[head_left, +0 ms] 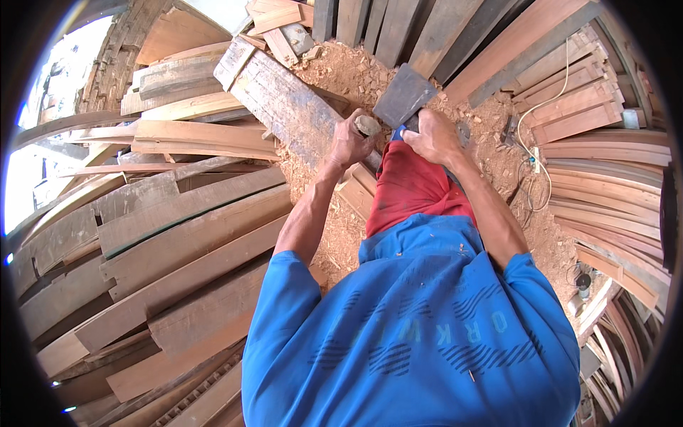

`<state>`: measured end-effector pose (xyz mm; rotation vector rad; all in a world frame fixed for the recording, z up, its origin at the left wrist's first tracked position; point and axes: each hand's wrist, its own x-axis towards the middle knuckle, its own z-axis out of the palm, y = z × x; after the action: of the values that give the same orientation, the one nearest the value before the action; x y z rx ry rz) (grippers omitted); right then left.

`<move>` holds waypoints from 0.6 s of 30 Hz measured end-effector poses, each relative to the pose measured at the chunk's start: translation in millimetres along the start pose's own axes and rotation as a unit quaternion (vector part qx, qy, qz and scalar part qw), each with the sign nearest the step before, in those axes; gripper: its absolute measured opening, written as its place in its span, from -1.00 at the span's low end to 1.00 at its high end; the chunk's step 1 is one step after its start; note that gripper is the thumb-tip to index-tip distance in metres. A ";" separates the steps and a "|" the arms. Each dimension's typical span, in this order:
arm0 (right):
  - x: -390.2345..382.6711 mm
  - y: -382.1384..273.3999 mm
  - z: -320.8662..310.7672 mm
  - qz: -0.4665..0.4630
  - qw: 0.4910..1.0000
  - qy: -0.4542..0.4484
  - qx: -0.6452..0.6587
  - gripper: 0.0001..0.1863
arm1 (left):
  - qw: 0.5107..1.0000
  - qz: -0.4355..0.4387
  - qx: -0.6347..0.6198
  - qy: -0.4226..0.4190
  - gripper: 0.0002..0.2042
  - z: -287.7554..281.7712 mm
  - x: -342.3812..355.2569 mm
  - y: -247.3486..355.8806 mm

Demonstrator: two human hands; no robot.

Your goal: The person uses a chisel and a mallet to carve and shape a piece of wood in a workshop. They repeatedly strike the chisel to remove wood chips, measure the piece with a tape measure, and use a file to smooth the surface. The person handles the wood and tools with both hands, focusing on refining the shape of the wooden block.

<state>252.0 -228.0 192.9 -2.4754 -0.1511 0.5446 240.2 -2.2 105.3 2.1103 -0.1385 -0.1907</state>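
Observation:
My left hand [350,144] is closed around a stubby object with a rough, rounded grey-tan end [368,126]; the rest is hidden in the fist. My right hand [435,136] is closed at the lower corner of a dark grey, flat, roughly rectangular piece [405,95], whose exact kind I cannot tell. A small bit of blue [398,133] shows beside my right fingers. Both hands are just beyond my red-covered lap [416,185], a short gap apart. A thick, worn wooden beam [284,96], dusted with sawdust, slants from the upper left toward my left hand.
Long boards [192,213] lie piled along the left. More planks [413,32] stand at the far side, and stacked wood strips [605,192] line the right. Wood chips [348,67] cover the ground. A pale cable [523,124] runs down on the right.

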 end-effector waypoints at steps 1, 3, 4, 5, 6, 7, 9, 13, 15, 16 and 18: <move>2.5 4.6 4.3 0.004 1.000 0.020 0.014 -0.54 | 0.999 -0.013 -0.027 -0.015 -0.67 0.1 -3.6 -1.7; 2.9 2.8 6.4 0.018 0.999 0.037 0.033 -0.54 | 1.000 -0.010 -0.001 -0.025 -0.68 3.8 -6.9 -4.1; 1.4 -6.2 4.2 0.029 0.998 0.033 0.038 -0.56 | 0.999 -0.006 0.012 -0.030 -0.68 4.4 -5.4 -2.2; 1.0 -11.3 1.4 0.039 0.998 0.030 0.044 -0.57 | 0.999 -0.003 0.034 -0.029 -0.67 5.0 -7.1 0.0; 7.6 0.7 19.2 0.045 0.999 -0.012 0.004 -0.56 | 0.999 0.023 0.033 -0.023 -0.66 6.2 -5.3 2.4; 6.4 6.4 22.6 -0.010 0.999 -0.015 -0.046 -0.56 | 0.999 0.044 0.029 -0.014 -0.66 8.4 -6.2 -1.2; 6.9 9.1 13.7 -0.044 0.995 -0.021 -0.082 -0.57 | 0.997 0.059 0.039 -0.010 -0.64 11.8 -4.6 -7.5; 8.1 15.4 15.6 0.030 0.999 0.044 -0.011 -0.58 | 0.999 0.004 0.009 -0.044 -0.63 11.9 3.3 -8.6; 9.7 18.8 28.7 0.037 0.994 0.095 0.047 -0.58 | 0.999 0.013 0.001 -0.038 -0.60 16.2 5.0 -5.5; 12.3 17.6 30.4 0.036 0.999 0.012 0.014 -0.58 | 0.999 0.020 -0.002 -0.033 -0.59 17.4 6.1 -5.5; 7.2 15.6 20.5 -0.019 0.992 -0.070 -0.101 -0.58 | 0.992 -0.026 0.116 -0.040 -0.50 23.2 -4.7 -24.5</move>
<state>249.8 -228.3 166.2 -2.6233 -0.3235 0.7180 231.6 -8.1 72.8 2.3392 -0.1611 -0.3032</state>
